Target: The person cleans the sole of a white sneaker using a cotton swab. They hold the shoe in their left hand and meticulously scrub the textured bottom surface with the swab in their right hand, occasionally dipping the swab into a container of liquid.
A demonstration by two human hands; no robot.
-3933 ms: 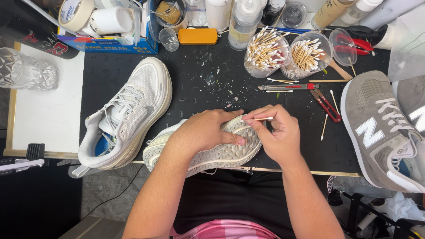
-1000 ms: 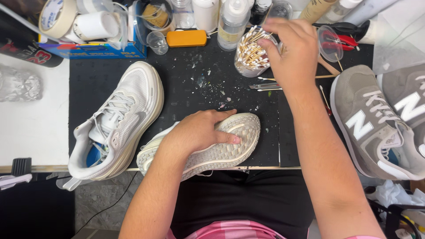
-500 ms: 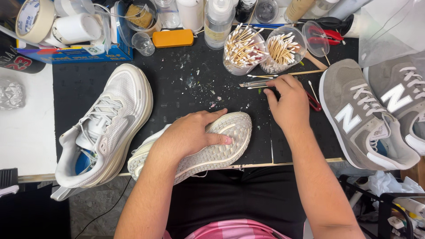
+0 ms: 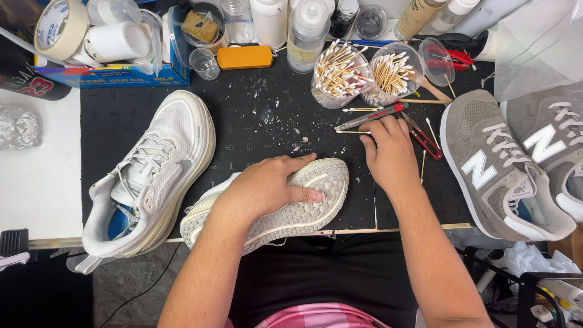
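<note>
A white sneaker (image 4: 319,185) lies sole-up on the black mat (image 4: 261,121) at the front edge. My left hand (image 4: 267,188) presses down on its sole, fingers spread over the tread. My right hand (image 4: 388,155) rests on the mat just right of the shoe's toe, with its fingers curled on a thin cotton swab (image 4: 349,131) that sticks out to the left. A grey and red utility knife (image 4: 370,116) lies just beyond those fingertips. The matching white sneaker (image 4: 158,164) sits upright to the left.
Two clear cups of cotton swabs (image 4: 339,76) (image 4: 392,73) stand behind the knife. A pair of grey sneakers (image 4: 492,170) (image 4: 546,140) fills the right side. Red-handled cutters (image 4: 425,141) lie beside my right hand. Bottles, an orange block (image 4: 245,57) and a tape roll (image 4: 61,27) line the back.
My right hand left the sole, reached up to the swab cup, then came back down onto the mat beside the knife. My left hand stayed on the shoe.
</note>
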